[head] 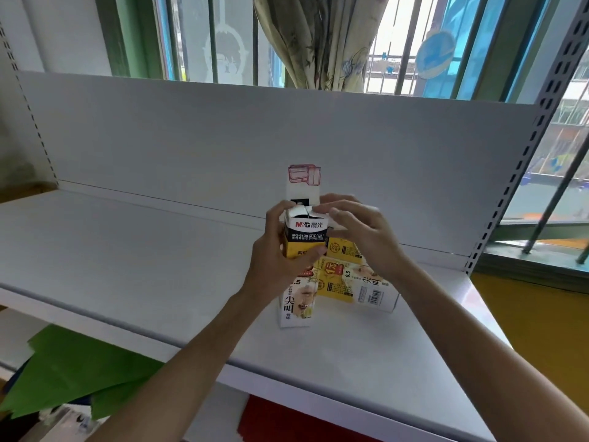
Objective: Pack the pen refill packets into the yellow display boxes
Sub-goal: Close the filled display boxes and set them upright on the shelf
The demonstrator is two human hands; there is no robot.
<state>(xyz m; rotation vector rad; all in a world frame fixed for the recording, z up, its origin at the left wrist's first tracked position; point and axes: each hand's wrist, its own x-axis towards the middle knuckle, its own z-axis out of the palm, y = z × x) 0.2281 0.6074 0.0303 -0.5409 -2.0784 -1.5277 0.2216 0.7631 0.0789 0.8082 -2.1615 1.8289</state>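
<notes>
Gripping the upright box point(298, 301) at mid-height with the left hand point(280, 260), fingers curled round it; long axis vertical, base on the shelf point(127, 250). Touching the inner flaps at its mouth with the right hand point(360, 234), fingers loosely extended, nearer the opening. Above the mouth, raised lid point(304, 183). Just right of the box and behind, second box point(360, 282), lying flat. Packets not separately visible.

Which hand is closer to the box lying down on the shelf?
Right. The right hand hovers just above the lying box, fingers at the top of the upright box; the left hand grips that box, further left.
</notes>
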